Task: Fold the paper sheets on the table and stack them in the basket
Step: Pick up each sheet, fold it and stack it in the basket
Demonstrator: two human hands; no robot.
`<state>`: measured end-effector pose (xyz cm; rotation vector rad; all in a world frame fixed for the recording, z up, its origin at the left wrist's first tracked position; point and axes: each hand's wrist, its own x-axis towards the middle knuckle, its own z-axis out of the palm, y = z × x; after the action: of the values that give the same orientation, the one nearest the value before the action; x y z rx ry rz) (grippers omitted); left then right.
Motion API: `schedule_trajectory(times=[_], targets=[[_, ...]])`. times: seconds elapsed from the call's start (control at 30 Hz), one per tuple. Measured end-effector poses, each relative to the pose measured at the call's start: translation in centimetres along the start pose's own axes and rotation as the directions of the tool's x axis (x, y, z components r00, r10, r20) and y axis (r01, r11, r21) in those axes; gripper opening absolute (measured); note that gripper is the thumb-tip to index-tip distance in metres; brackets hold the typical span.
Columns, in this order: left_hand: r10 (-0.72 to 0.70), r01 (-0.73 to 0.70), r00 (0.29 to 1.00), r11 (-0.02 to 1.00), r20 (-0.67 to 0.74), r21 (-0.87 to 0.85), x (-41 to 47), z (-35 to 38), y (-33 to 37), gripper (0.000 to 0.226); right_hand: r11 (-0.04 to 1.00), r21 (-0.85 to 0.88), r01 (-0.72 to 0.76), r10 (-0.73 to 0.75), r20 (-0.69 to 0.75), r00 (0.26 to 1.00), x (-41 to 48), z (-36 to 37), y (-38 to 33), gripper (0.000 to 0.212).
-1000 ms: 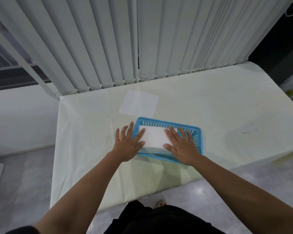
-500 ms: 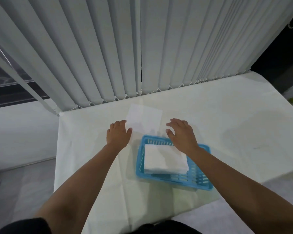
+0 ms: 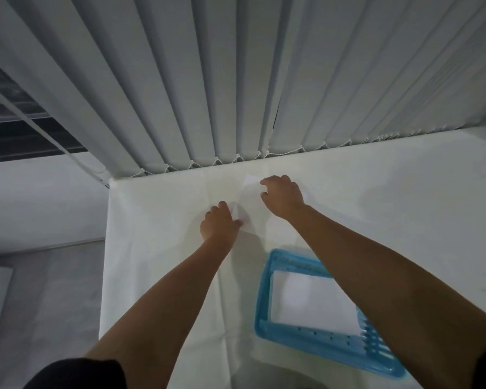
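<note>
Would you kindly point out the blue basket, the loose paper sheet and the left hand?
blue basket [image 3: 263, 290]: head view, left rim.
loose paper sheet [image 3: 251, 204]: head view, bare middle.
left hand [image 3: 219, 224]: head view, back.

The basket [image 3: 264, 301] looked like glossy blue plastic; the tablecloth [image 3: 157, 248] was matt, creased cloth; the sheet [image 3: 251, 203] was thin paper.

White-clothed table [image 3: 404, 192] bears a paper sheet [image 3: 251, 204] and blue basket [image 3: 264, 321]

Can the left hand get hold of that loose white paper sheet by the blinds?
Probably yes: the left hand already rests at the near corner of the loose white paper sheet, with nothing between them.
</note>
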<state>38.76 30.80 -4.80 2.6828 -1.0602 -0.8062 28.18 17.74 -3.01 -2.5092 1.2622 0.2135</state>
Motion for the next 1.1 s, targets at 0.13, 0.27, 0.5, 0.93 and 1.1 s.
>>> schedule_trajectory(times=[0.13, 0.27, 0.5, 0.93, 1.1], targets=[[-0.001, 0.005, 0.999, 0.995, 0.043, -0.099, 0.5, 0.4, 0.5, 0.034, 0.996, -0.088, -0.027, 0.031, 0.045, 0.998, 2.0, 1.0, -1.4, 0.049], [0.019, -0.007, 0.995, 0.991, 0.094, -0.132, 1.4, -0.2, 0.4, 0.026, 0.997, -0.023, -0.070, 0.071, 0.053, 0.996, 2.8, 1.4, -1.6, 0.063], [0.203, -0.201, 0.978, 0.978, -0.042, 0.057, 2.9, -3.2, -0.4, 0.035, 0.989, 0.140, 0.039, -0.047, 0.058, 0.997, 3.9, -0.6, 0.2, 0.065], [0.463, -0.461, 0.883, 0.887, -0.075, 0.035, 0.9, -3.5, 2.1, 0.019, 0.977, -0.091, 0.192, -0.201, -0.103, 0.974, 0.9, -2.6, 4.0, 0.023], [0.479, -0.468, 0.852, 0.878, 0.212, -0.100, -0.6, -2.1, 1.3, 0.027, 0.963, -0.134, 0.233, -0.229, 0.039, 0.973, -2.4, -1.6, 5.8, 0.023]])
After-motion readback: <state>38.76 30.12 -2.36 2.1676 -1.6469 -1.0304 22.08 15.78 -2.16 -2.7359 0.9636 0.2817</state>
